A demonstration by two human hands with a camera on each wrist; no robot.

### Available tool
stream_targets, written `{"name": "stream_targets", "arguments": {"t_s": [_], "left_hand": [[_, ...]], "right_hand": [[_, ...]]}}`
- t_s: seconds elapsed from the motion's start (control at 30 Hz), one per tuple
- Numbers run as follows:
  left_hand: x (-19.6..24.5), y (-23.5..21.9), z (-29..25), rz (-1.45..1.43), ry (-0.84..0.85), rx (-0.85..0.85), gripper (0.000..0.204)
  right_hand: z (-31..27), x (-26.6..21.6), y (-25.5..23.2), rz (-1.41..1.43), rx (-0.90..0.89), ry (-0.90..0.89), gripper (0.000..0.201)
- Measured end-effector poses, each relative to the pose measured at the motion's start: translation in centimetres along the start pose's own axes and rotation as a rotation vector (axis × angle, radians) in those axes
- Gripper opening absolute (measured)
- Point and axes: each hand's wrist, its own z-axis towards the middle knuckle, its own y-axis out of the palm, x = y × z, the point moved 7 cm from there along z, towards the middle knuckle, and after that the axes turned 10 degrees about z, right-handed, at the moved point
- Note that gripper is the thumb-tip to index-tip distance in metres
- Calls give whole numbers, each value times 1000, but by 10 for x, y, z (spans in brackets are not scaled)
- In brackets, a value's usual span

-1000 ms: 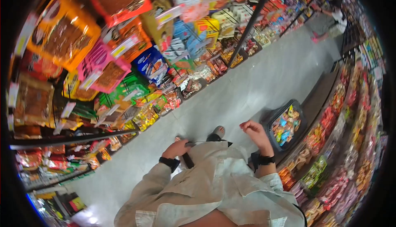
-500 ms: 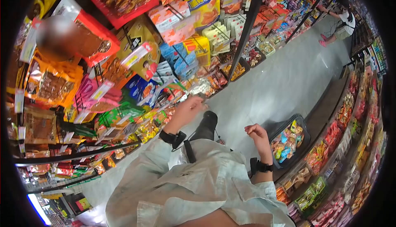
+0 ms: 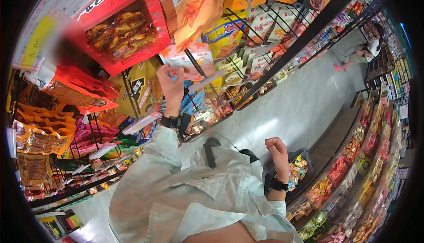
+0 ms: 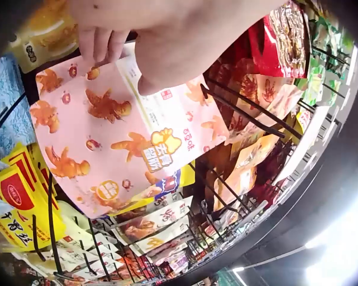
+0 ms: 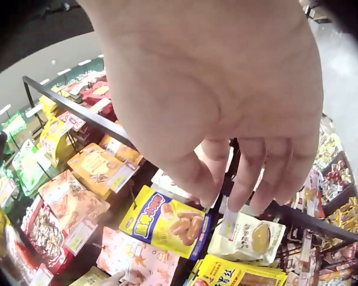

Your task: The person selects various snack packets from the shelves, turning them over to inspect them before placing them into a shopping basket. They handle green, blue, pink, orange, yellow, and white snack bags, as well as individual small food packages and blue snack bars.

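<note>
My left hand [image 3: 171, 86] is raised to the hanging snacks on the left. In the left wrist view, its thumb [image 4: 148, 84] lies on the front of a pink snack bag [image 4: 116, 128] with orange pictures, and its fingers curl at the bag's edge, pinching it. The bag is among the wire hooks. My right hand [image 3: 279, 155] hangs to my right with fingers loosely bent and nothing in them. Below and beyond it stands a dark basket [image 3: 310, 172] with small colourful packets inside. A yellow and blue snack bag [image 5: 166, 223] hangs beside the pink one.
A red snack bag [image 3: 126, 33] hangs near the left hand, by a black shelf rail [image 3: 291, 51]. Sweets fill the curved shelves [image 3: 338, 172] on the right. Farther down the grey aisle [image 3: 309, 97], a person [image 3: 371, 51] crouches.
My left hand has risen from waist height to the hanging bags and now pinches the pink snack bag. The view has shifted nearer the rack. My right hand still hangs at my side.
</note>
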Motion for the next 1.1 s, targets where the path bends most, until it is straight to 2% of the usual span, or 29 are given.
{"name": "stream_targets", "arguments": {"t_s": [0.1, 0.2, 0.23, 0.27, 0.3, 0.4, 0.47, 0.5, 0.57, 0.67, 0.73, 0.77, 0.87, 0.9, 1.0, 1.03, 1.1], "left_hand": [[5, -2, 5, 13, -1, -37, 39], [-22, 2, 6, 161, -30, -171, 36], [-29, 6, 2, 98, -177, -264, 32], [-28, 9, 0, -8, -183, -264, 30], [-22, 11, -4, -114, -188, -266, 29], [4, 5, -26, -139, -124, -273, 24], [47, -11, -40, -81, -89, -250, 23], [22, -11, -49, -115, -142, -287, 20], [52, -21, -67, -251, -253, -312, 18], [115, -30, -97, -463, -394, -299, 13], [133, -30, -129, -527, -498, -273, 13], [127, -34, -145, -523, -468, -330, 14], [130, -49, -200, -659, -585, -199, 17], [132, -56, -222, -655, -614, -180, 26], [132, -72, -311, -573, -824, -85, 34], [138, -72, -339, -598, -875, -115, 42], [149, -75, -396, -561, -928, -118, 47]], "right_hand": [[28, -19, 23, -76, -104, 15, 11], [54, -17, 34, -123, -219, 3, 11], [62, -18, 37, -128, -258, 8, 11], [70, -20, 41, -131, -296, 12, 11], [75, -25, 45, -135, -322, 6, 11], [82, -39, 58, -161, -406, -17, 12], [84, -46, 63, -203, -475, -44, 13], [84, -56, 67, -233, -499, -103, 17], [80, -77, 77, -285, -544, -221, 27], [70, -116, 103, 22, -615, -280, 44], [60, -126, 113, -4, -664, -316, 50], [56, -126, 110, -20, -690, -326, 53], [45, -97, 95, 228, -795, -97, 51], [38, -82, 88, 284, -780, -47, 51], [6, -36, 70, 146, -895, 153, 52], [-6, -24, 65, 97, -917, 139, 49], [-37, 2, 59, -121, -1016, 139, 46]]}}
